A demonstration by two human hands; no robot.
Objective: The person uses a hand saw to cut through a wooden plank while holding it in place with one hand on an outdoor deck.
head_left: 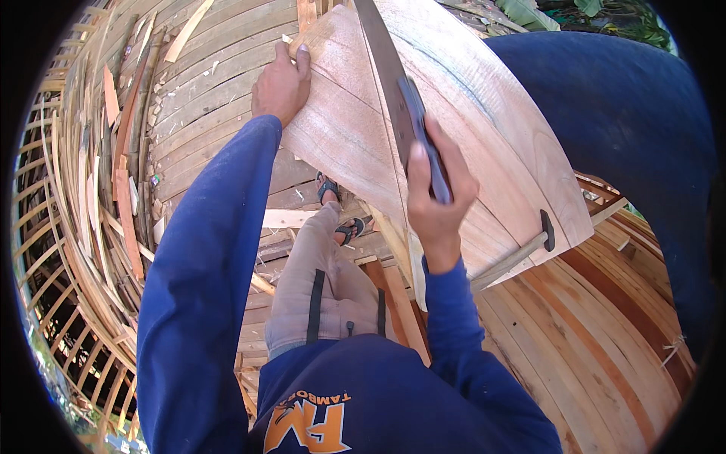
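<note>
My right hand (pixel 442 193) is wrapped round the dark handle of a handsaw (pixel 384 64), slightly smeared by motion. The saw's long blade points away from me and stands along a straight dark line in a broad, pale wooden panel (pixel 484 159). At the panel's far left edge, my left hand (pixel 281 87) grips the wood with the thumb on top. Whether the line is cut right through under the blade is hidden. A hammer (pixel 547 231) with a dark head and wooden handle lies on the panel's near right part, beyond my right wrist.
Slatted wooden decking (pixel 204 113) bears shavings and offcuts. Long strips of wood (pixel 125 189) are heaped at the left beside a curved lattice (pixel 53 295). Curved planking (pixel 575 333) spans the lower right. A large dark blue rounded surface (pixel 628 106) rises at the right.
</note>
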